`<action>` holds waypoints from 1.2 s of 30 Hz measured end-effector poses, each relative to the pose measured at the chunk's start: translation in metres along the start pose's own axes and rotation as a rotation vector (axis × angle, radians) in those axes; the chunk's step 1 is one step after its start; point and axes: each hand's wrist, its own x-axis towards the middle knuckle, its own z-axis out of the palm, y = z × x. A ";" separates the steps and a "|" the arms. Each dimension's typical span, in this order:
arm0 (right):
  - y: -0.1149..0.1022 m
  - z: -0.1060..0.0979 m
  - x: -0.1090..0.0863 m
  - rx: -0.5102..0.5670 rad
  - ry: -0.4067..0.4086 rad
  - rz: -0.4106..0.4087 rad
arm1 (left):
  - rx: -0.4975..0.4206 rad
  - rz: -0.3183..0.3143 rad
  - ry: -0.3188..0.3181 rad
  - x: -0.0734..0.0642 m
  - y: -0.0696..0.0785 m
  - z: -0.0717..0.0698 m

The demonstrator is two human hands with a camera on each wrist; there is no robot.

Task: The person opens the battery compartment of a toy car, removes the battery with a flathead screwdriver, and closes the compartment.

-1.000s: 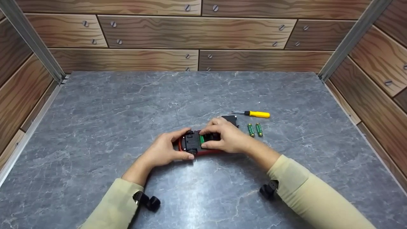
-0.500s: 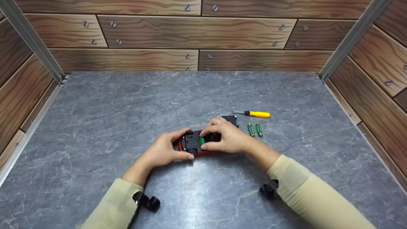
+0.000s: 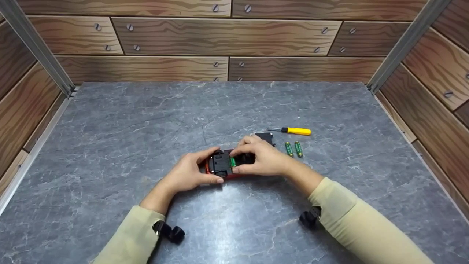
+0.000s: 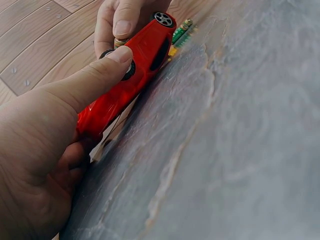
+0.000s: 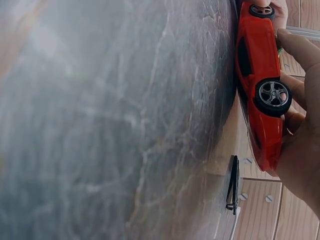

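A red toy car (image 3: 220, 163) lies upside down on the table, its black underside up. My left hand (image 3: 187, 173) grips one end of it, fingers on the far side and thumb on the near side. Over the open recess in the underside, my right hand (image 3: 265, 160) pinches a green battery (image 3: 233, 162) between thumb and fingers. The left wrist view shows one end of that battery (image 4: 120, 43) standing just above the car's edge. The car's red side (image 5: 262, 55) and wheels show in the right wrist view. Whether the battery is fully seated I cannot tell.
Beyond my right hand lies a black cover (image 3: 265, 138), partly hidden by the fingers. Two more green batteries (image 3: 289, 149) lie side by side to the right. A screwdriver (image 3: 298, 131) with a yellow handle rests behind them. Wood-patterned walls (image 3: 227, 36) border the grey table.
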 end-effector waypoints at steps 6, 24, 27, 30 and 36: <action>-0.001 0.000 0.000 0.009 0.006 -0.005 | -0.007 -0.004 -0.001 0.000 0.000 0.000; 0.000 0.001 0.001 0.013 -0.009 0.027 | -0.011 -0.005 -0.007 0.000 0.000 0.000; -0.001 0.001 0.001 0.017 -0.007 0.033 | -0.018 0.016 -0.002 -0.001 0.000 -0.001; -0.002 0.001 0.001 0.027 -0.017 0.047 | -0.021 0.025 -0.001 -0.001 0.000 -0.001; -0.003 0.000 0.000 0.049 -0.021 0.063 | -0.011 0.015 -0.008 -0.001 0.001 -0.001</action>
